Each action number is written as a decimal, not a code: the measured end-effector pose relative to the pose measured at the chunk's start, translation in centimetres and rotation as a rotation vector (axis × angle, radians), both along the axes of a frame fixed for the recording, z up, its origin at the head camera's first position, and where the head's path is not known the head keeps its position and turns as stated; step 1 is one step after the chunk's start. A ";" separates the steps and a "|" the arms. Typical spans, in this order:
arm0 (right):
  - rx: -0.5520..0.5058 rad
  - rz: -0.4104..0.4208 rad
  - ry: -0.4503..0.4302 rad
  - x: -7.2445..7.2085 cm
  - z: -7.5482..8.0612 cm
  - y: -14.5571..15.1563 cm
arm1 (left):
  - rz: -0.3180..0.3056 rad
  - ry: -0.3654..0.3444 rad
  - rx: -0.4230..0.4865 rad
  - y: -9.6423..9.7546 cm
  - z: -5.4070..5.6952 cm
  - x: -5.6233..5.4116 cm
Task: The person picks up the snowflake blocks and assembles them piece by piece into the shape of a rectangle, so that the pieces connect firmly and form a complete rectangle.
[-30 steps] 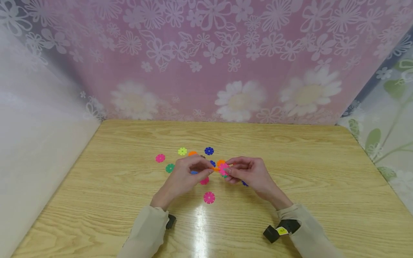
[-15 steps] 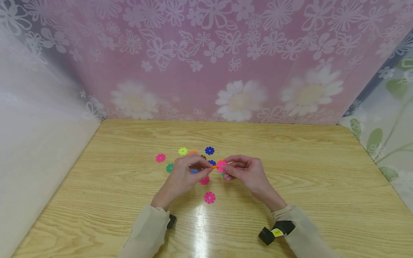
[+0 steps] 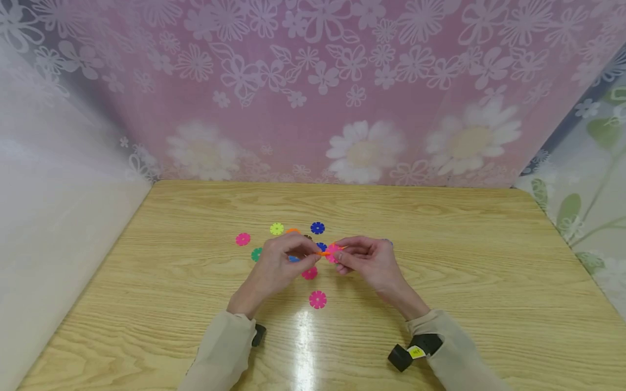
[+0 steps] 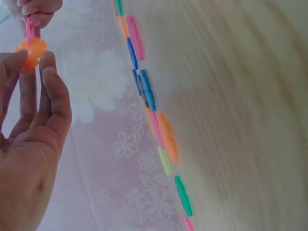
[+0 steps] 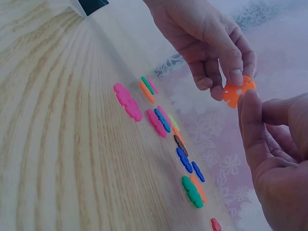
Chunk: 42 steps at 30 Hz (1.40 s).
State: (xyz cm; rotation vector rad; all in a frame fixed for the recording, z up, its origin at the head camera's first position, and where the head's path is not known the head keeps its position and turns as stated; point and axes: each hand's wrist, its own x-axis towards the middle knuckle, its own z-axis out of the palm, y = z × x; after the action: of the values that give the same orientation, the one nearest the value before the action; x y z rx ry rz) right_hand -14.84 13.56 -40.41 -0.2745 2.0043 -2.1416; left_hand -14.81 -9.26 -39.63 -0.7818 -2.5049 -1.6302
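Observation:
My left hand (image 3: 288, 258) pinches an orange notched disc (image 4: 33, 54), a flat toy piece with slots around its rim, between thumb and fingertips. My right hand (image 3: 369, 262) pinches a pink notched disc (image 3: 332, 253) just to its right. Both pieces are held above the table. In the head view the orange disc is edge-on and meets the pink one's side. From the left wrist, the pink disc (image 4: 29, 30) stands edge-on against the orange one's rim. In the right wrist view the fingers of my right hand (image 5: 284, 144) hide the pink disc.
Several loose notched discs lie on the wooden table (image 3: 464, 260): a pink one (image 3: 318, 300) nearest me, a dark blue one (image 3: 317, 228), a yellow one (image 3: 276, 228) and a green one (image 3: 256, 254). My hands cover part of the group. A floral curtain (image 3: 313, 130) hangs behind.
My right hand has shifted slightly left with the pink disc, bringing it closer to the orange one. The left hand stays almost in place, its pinch kept.

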 end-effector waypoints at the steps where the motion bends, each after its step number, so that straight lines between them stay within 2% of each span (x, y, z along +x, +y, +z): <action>1: 0.003 0.001 0.002 0.0 0.0 0.0 | 0.000 -0.005 -0.003 0.0 0.0 0.0; 15: 0.045 0.049 -0.007 -0.3 -0.4 -0.1 | -0.008 -0.146 -0.066 0.0 0.1 -0.1; 21: 0.072 0.065 -0.001 -0.4 -0.4 -0.2 | -0.024 -0.178 -0.082 0.2 -0.1 -0.1; 35: 0.108 0.069 0.005 -0.4 -0.1 -0.3 | -0.031 -0.152 -0.131 0.4 0.0 -0.1; 42: 0.209 0.049 0.031 -0.5 0.3 1.3 | 0.006 -0.159 -0.115 0.1 -0.1 -0.1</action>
State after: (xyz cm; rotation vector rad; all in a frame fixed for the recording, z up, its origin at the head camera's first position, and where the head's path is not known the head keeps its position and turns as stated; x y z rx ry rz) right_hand -15.34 14.83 -40.15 -0.3213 2.1931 -1.8904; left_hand -14.94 -9.19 -39.71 -0.6796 -2.7275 -1.6195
